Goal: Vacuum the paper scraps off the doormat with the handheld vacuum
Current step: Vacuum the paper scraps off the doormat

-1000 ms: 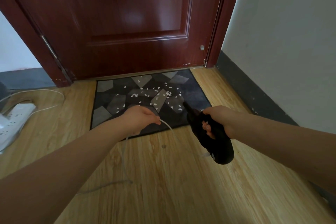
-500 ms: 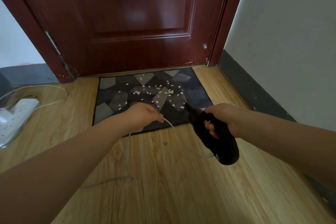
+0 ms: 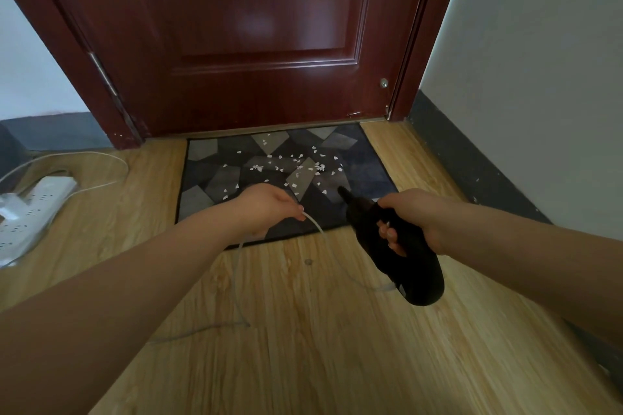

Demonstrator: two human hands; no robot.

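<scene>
Right hand [image 3: 413, 212] wraps the handle of the black handheld vacuum [image 3: 391, 246], lower right of centre, fingers curled round it. Narrow nozzle tip aims up-frame at the near right part of the dark patchwork doormat [image 3: 367, 162]; likely lined up for a first pass. Whether the tip touches the mat, cannot tell.

Left hand [image 3: 266, 209], centre frame, pinches the thin white cord [image 3: 317, 226] and holds it lifted off to the left, probably so the slack stays out of the nozzle path. The cord loops down over the light wood-look floor [image 3: 303, 347].

Small white paper scraps [image 3: 296, 162] lie scattered over the mat's middle and far half, none visibly cleared; task looks barely begun. Mat sits flat against the dark red wooden door [image 3: 253, 44], upper centre. White power strip [image 3: 37, 202] at left edge.
</scene>
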